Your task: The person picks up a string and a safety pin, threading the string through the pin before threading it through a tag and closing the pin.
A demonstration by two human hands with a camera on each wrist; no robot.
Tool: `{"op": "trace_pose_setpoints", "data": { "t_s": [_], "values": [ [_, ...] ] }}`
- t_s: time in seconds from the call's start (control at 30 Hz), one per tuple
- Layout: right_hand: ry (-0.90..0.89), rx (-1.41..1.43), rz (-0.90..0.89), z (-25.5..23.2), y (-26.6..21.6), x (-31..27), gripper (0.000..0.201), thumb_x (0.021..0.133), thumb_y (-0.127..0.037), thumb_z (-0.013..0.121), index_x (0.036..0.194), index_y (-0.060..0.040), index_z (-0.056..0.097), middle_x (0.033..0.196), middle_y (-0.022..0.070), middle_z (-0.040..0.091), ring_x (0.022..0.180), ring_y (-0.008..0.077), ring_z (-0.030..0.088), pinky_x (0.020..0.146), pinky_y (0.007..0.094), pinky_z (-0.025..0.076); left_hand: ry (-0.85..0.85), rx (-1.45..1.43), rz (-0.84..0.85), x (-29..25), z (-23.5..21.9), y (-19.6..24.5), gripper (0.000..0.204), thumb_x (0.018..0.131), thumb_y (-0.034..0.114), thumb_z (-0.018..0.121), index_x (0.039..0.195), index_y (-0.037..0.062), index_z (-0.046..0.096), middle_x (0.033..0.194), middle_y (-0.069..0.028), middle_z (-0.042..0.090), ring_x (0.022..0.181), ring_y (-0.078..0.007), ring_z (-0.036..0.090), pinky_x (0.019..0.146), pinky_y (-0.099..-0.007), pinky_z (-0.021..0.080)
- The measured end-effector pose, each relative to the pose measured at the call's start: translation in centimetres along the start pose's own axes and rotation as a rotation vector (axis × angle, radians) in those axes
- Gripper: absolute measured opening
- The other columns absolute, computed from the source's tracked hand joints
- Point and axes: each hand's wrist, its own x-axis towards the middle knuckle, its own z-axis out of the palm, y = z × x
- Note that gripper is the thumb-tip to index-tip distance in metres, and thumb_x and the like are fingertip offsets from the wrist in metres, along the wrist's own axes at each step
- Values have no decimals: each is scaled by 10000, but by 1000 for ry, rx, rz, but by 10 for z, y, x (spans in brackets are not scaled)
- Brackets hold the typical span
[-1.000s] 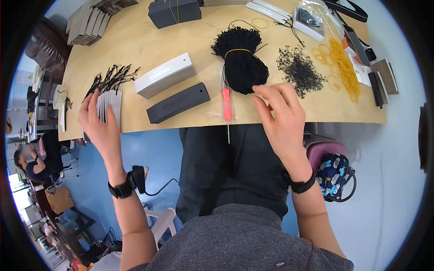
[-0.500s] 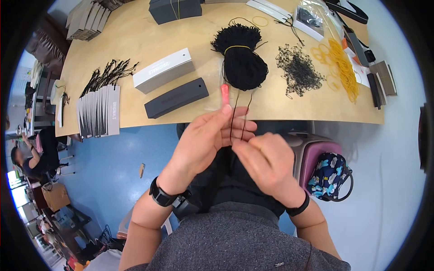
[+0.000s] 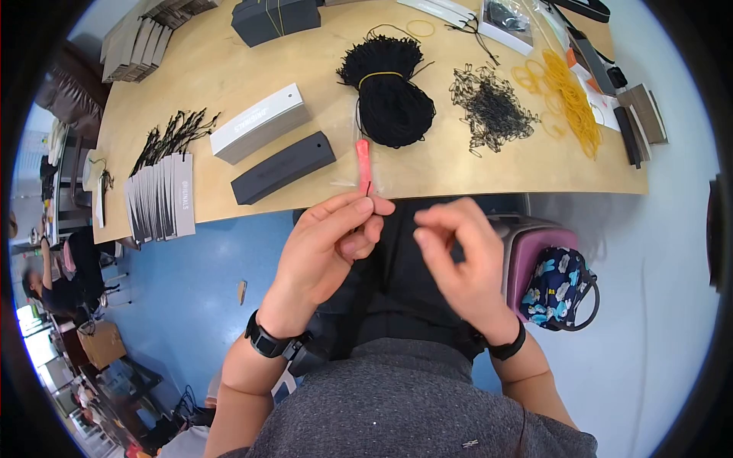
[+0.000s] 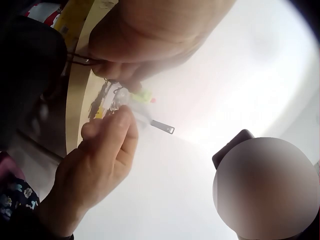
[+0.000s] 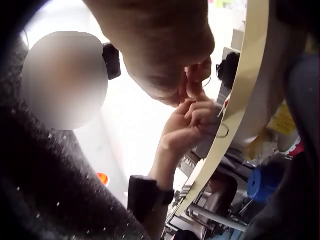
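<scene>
In front of the table edge, my left hand (image 3: 324, 237) pinches a thin black cord (image 3: 369, 187) between thumb and forefinger. A short loop of it sticks out past the fingertips, also in the left wrist view. My right hand (image 3: 462, 256) is a little to the right, thumb and forefinger drawn together on the cord's other part, which the fingers mostly hide. Beyond the hands lies a bundle of black cords (image 3: 395, 111) tied with a yellow band. A red-handled tool (image 3: 363, 164) lies between the bundle and my left hand.
White-edged tags (image 3: 160, 198) with black cords lie at the left. A white box (image 3: 259, 126) and black box (image 3: 282, 168) sit beside the bundle. To the right are a pile of black clips (image 3: 492, 111) and yellow rubber bands (image 3: 569, 107). A flowered bag (image 3: 561, 290) stands below.
My hands came in from both sides of the table. A cord looped over the left fingers half a second ago; now the left hand pinches it and the right has shifted slightly up.
</scene>
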Motion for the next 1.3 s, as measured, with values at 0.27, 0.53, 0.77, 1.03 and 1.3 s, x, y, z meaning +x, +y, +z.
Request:
{"op": "trace_pose_setpoints", "data": {
  "t_s": [0.27,0.53,0.77,1.03,1.3],
  "values": [
    [-200,182,100,-8,18,18,139,904,-47,698,1037,-27,660,866,40,566,701,103,552,625,242,445,-30,27,-36,-10,1,-1,231,1002,137,579,1089,-38,702,759,-19,611,613,-51,385,565,-204,308],
    [-254,197,40,-9,8,19,63,926,-37,663,975,-22,627,905,58,551,750,143,573,651,265,457,21,380,-24,-14,3,-4,250,1005,157,603,1137,-21,717,779,-21,654,646,-30,455,559,-196,317],
    [-232,250,112,-2,8,18,81,929,-25,652,1005,-12,626,955,74,562,786,146,604,681,276,482,-8,577,30,-14,12,-4,214,988,175,647,1060,-7,732,851,-3,690,726,-46,526,671,-203,436],
    [-297,165,25,-18,7,21,246,904,-3,663,1147,-32,649,976,77,577,802,168,616,697,288,492,-42,682,18,-14,13,-1,189,988,170,641,984,-8,706,895,0,693,769,-48,531,702,-216,449],
    [-401,140,-14,-21,11,21,123,855,-5,700,960,-25,641,903,75,569,768,203,607,684,317,500,-79,760,-22,-15,16,1,150,985,136,639,987,-3,694,861,15,672,789,-32,538,705,-209,444]
  ]
}}
